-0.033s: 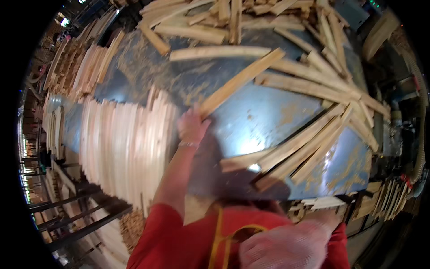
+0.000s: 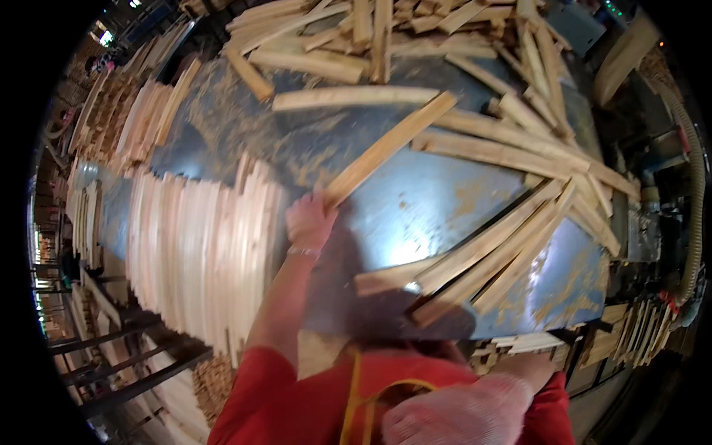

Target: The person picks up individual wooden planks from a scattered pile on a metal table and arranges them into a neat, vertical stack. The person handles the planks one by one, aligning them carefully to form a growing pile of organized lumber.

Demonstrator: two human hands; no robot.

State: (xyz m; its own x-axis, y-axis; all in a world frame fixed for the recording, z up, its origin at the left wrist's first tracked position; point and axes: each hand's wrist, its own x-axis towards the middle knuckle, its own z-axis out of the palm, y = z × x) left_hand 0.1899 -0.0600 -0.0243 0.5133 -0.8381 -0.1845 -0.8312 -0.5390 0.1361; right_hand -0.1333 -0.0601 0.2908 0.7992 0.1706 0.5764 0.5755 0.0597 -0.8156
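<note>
My bare left hand [image 2: 308,221], with a band at its wrist, is closed round the near end of a wooden strip [image 2: 393,148]. The strip slants up and to the right, its far end crossing over other strips. Just left of this hand, a row of pale wooden strips [image 2: 196,252] lies side by side. My right hand [image 2: 463,411], in a whitish-pink glove, is close in front of my red shirt at the lower edge. Its fingers are hidden. Several loose strips [image 2: 489,248] fan out on the metal table [image 2: 386,215] between the hands.
A jumbled heap of wood pieces [image 2: 437,18] covers the far side. More strips [image 2: 512,148] cross each other at the right. Stacked wood [image 2: 119,115] stands at the far left, above a dark metal frame [image 2: 133,363]. A ribbed hose [image 2: 696,208] hangs at the right. Sawdust is scattered over the table.
The whole view has shifted slightly, so the table and wood appear a little lower and further left. My left hand keeps its hold on the strip.
</note>
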